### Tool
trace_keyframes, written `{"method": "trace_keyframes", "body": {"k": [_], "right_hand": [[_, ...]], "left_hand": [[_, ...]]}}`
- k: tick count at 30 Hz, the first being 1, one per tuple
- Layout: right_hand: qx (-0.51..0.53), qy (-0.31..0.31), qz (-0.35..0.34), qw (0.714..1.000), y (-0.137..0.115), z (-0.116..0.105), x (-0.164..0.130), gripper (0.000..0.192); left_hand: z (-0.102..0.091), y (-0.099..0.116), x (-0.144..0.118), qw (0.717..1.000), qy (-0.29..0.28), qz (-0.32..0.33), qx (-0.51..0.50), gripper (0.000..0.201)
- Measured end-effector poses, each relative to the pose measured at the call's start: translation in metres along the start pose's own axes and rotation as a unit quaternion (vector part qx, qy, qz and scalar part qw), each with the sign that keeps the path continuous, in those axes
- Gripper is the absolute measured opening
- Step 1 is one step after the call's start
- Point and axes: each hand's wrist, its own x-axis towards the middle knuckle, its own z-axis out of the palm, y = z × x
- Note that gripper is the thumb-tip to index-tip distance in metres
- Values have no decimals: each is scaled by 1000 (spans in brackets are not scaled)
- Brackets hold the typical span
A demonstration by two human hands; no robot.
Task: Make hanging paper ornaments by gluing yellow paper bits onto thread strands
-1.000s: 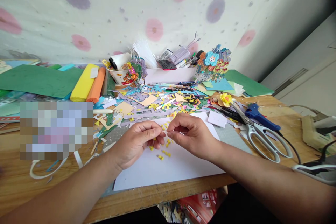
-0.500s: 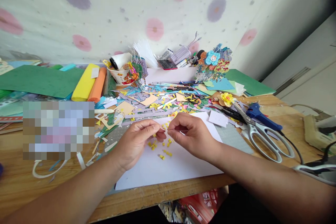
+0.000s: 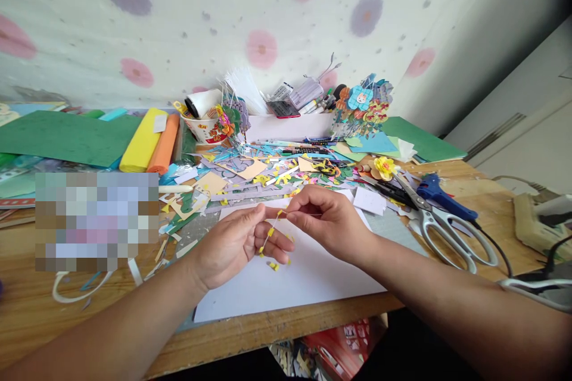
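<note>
A thin white string [image 3: 267,242] carries several small yellow pieces spaced along it. My right hand [image 3: 328,217] pinches its upper end between thumb and forefinger; a fine straight length sticks out behind that grip. My left hand [image 3: 243,238] is turned palm up, fingers stretched out, and the string hangs across them. Its index fingertip reaches to the right fingertips, beside the topmost yellow piece. Below the hands, loose yellow pieces [image 3: 273,266] lie on a white sheet of paper [image 3: 313,283]; the left hand hides part of them.
Paper scraps [image 3: 250,169] cover the back of the desk. To the right lie large scissors [image 3: 440,226], a blue glue gun [image 3: 447,197] and a yellow flower [image 3: 384,168]. A paper tub [image 3: 205,131] stands behind, and yellow [image 3: 143,143] and orange rolls [image 3: 164,146] lie left.
My left hand has opened from its pinch and spread its fingers palm up. The string with yellow pieces now shows, drawn up by my right hand, which still pinches.
</note>
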Motion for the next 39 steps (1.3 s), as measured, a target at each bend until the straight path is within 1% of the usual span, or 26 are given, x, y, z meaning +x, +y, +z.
{"method": "trace_keyframes", "body": {"k": [3,7,10,14,17,20,23,28,31,34,36,38,39], "right_hand": [[10,-4,-26,1000,-2,-1,-1,8],[28,-17,-32,999,-3,0,-1,9],[30,-26,-30,999,-3,0,-1,10],[7,-16,-24,1000,-1,-1,0,8],[10,-17,-16,1000,0,-1,1,7],[19,-21,-3,1000,0,0,1,10],[6,-18,0,1000,1,1,0,11],[-39,-36,-41,998,2,2,0,8],[-71,-43,-47,995,5,0,2,9],[-110,-18,-23,994,16,-5,5,10],[-131,-5,26,991,26,-11,6,11],[-148,-18,80,986,36,-17,5,11],[-155,-33,94,983,40,-20,3,11]], "left_hand": [[-3,-2,2,1000,0,2,-19,42],[-4,-2,4,999,-14,9,-36,36],[-2,0,3,999,-31,19,-24,31],[0,3,-1,999,-38,25,5,28],[0,3,-2,999,-41,23,19,28],[0,3,-1,999,-32,14,14,29],[1,3,-1,999,-24,14,16,29],[3,5,0,997,8,31,67,21],[1,6,2,995,23,56,76,16],[-3,8,4,991,63,97,68,11],[-6,11,5,986,94,119,62,9],[-8,13,5,983,119,132,55,8],[-8,14,5,981,128,135,50,8]]}}
